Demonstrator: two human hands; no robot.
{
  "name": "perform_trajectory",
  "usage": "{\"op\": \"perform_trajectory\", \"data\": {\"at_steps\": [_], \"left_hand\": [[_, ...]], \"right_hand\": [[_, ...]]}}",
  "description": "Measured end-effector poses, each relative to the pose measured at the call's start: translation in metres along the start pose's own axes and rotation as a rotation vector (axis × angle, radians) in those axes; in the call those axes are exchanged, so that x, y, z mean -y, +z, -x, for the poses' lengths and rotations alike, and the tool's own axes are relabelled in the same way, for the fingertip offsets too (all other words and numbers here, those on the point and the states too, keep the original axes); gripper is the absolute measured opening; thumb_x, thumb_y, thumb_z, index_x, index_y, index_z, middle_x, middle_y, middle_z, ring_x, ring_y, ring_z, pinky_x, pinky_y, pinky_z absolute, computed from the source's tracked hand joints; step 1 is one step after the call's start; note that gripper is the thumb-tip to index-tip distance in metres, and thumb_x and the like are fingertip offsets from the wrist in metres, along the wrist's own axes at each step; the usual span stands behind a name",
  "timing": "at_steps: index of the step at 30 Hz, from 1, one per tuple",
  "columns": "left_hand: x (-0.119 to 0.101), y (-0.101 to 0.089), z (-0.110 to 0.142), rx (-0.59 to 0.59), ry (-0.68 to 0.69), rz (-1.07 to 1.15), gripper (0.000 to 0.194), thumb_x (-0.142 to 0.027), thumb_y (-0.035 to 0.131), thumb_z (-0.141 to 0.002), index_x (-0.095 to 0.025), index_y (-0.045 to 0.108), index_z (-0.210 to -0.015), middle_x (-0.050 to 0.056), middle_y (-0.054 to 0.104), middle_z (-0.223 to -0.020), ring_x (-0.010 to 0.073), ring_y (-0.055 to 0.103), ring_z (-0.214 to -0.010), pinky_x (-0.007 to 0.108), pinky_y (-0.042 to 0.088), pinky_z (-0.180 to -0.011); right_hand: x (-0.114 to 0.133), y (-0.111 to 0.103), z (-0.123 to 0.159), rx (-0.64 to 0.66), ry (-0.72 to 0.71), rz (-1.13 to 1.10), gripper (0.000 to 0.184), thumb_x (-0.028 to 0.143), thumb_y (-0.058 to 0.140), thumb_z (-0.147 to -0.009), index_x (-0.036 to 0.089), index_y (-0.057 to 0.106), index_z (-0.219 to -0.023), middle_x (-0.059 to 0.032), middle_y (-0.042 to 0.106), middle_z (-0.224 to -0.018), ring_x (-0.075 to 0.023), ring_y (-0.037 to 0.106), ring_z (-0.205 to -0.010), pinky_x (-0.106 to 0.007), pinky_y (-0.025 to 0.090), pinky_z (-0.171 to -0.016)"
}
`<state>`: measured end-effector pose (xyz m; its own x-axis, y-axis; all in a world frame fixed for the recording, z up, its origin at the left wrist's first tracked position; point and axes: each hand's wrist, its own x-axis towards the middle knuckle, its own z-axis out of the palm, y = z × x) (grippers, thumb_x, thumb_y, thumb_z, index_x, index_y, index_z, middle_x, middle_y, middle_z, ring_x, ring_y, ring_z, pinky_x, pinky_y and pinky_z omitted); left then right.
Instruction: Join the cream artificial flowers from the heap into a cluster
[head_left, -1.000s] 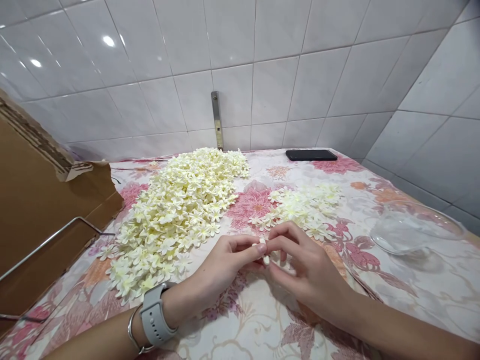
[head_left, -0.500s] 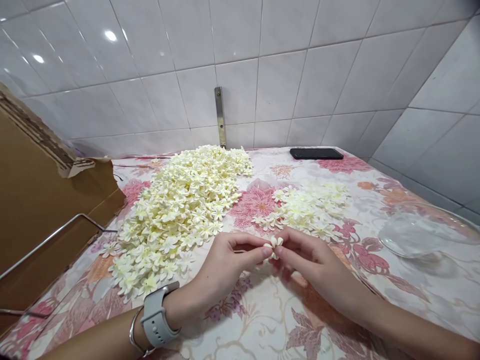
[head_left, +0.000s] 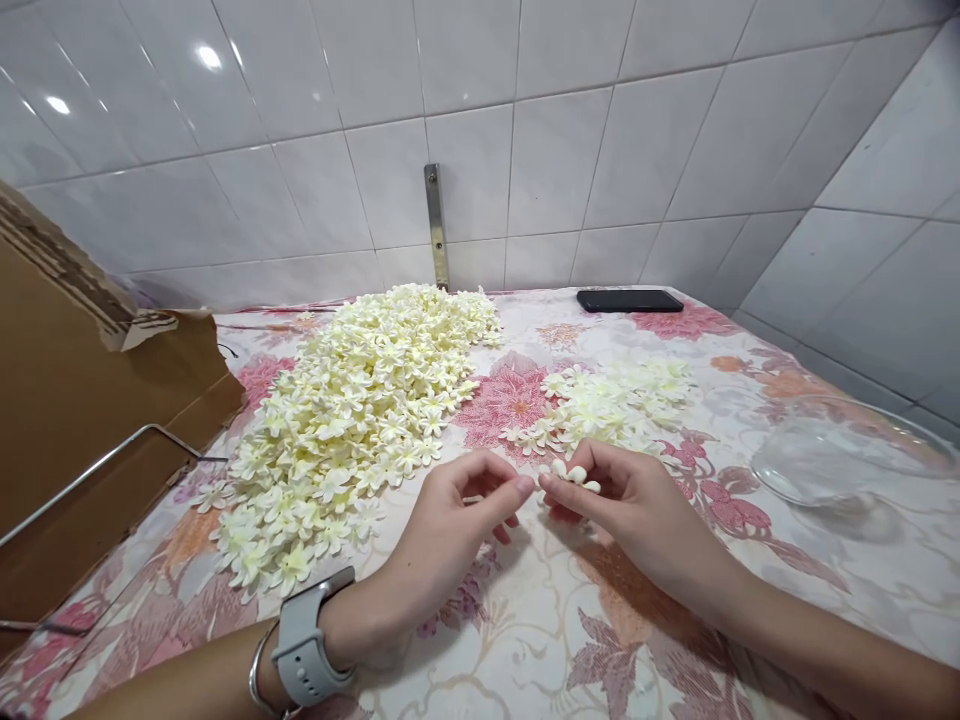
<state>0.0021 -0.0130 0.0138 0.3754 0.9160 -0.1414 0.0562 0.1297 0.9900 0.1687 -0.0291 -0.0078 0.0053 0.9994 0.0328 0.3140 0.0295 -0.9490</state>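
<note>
Between the thumb and fingers of my right hand is a small white artificial flower, its petals fanned out above the thumb. Just left of it, my left hand has thumb and forefinger brought together, the other fingers curled below. Whatever those fingertips may hold is too small to make out. A large heap of cream-white flowers spreads beyond and left of my left hand. Past my right hand lies a smaller, flatter pile of similar flowers.
A floral cloth covers the table. At the left stands a cardboard box with a bent metal rod. A black phone lies near the tiled wall. On the right is a clear plastic dish.
My hands have drawn slightly apart. The flower, earlier between both hands' fingertips, is now in my right hand only, and more of its petals show. The view has shifted a little.
</note>
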Motion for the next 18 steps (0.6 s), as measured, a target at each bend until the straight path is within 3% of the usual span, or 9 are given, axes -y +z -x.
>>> {"op": "perform_trajectory", "data": {"at_steps": [3,5,7,9,12,15,18], "left_hand": [[0.001,0.001,0.001,0.121,-0.033,-0.003,0.015,-0.026,0.063,-0.078,-0.015,0.071,-0.071,0.002,0.065,-0.069,0.0125,0.057,-0.066,0.021,0.045,-0.063],[0.001,0.001,0.001,0.121,-0.042,0.037,0.014,-0.025,0.062,-0.079,-0.016,0.073,-0.08,0.004,0.069,-0.079,0.0157,0.06,-0.076,0.023,0.046,-0.069],[0.001,0.0,0.0,0.093,-0.052,0.095,0.015,-0.025,0.062,-0.08,-0.017,0.073,-0.089,0.006,0.07,-0.087,0.0176,0.062,-0.082,0.025,0.046,-0.072],[0.0,-0.001,-0.002,0.078,-0.073,0.147,0.018,-0.024,0.062,-0.081,-0.018,0.072,-0.094,0.006,0.071,-0.09,0.0181,0.063,-0.085,0.025,0.047,-0.074],[0.002,0.0,-0.002,0.077,-0.11,0.206,0.019,-0.025,0.062,-0.082,-0.018,0.072,-0.096,0.006,0.071,-0.093,0.0182,0.063,-0.091,0.025,0.046,-0.08],[0.006,0.002,0.0,0.145,-0.207,0.273,0.02,-0.028,0.063,-0.081,-0.016,0.072,-0.095,0.008,0.071,-0.095,0.0184,0.063,-0.091,0.027,0.046,-0.084],[0.008,0.005,0.002,0.245,-0.242,0.334,0.022,-0.03,0.06,-0.083,-0.014,0.072,-0.091,0.01,0.07,-0.094,0.0191,0.064,-0.091,0.028,0.045,-0.086]], "right_hand": [[0.0,0.001,0.003,-0.011,-0.051,0.056,0.025,0.037,0.059,-0.078,0.019,0.055,-0.061,0.0012,0.058,-0.056,-0.0142,0.053,-0.052,-0.024,0.038,-0.045],[0.0,0.002,0.008,0.042,-0.095,0.088,0.02,0.035,0.055,-0.082,0.02,0.068,-0.086,-0.0033,0.069,-0.075,-0.019,0.062,-0.065,-0.027,0.048,-0.053],[-0.001,0.004,0.014,0.113,-0.171,0.143,0.039,0.034,0.052,-0.084,0.021,0.059,-0.121,-0.0082,0.069,-0.108,-0.0256,0.066,-0.091,-0.034,0.054,-0.071],[-0.004,0.006,0.017,0.166,-0.273,0.233,0.054,0.033,0.048,-0.087,0.02,0.039,-0.139,-0.011,0.056,-0.13,-0.0283,0.057,-0.114,-0.04,0.052,-0.086],[-0.009,0.007,0.014,0.09,-0.384,0.325,0.05,0.028,0.037,-0.092,0.018,0.033,-0.141,-0.014,0.053,-0.133,-0.0264,0.052,-0.119,-0.041,0.05,-0.091],[-0.01,0.005,0.007,-0.098,-0.388,0.34,0.034,0.028,0.04,-0.091,0.02,0.045,-0.124,-0.0142,0.066,-0.116,-0.0272,0.064,-0.104,-0.038,0.057,-0.076],[-0.009,0.003,0.007,-0.106,-0.445,0.393,0.021,0.025,0.043,-0.09,0.02,0.052,-0.109,-0.0144,0.069,-0.109,-0.0269,0.069,-0.091,-0.034,0.059,-0.065]]}}
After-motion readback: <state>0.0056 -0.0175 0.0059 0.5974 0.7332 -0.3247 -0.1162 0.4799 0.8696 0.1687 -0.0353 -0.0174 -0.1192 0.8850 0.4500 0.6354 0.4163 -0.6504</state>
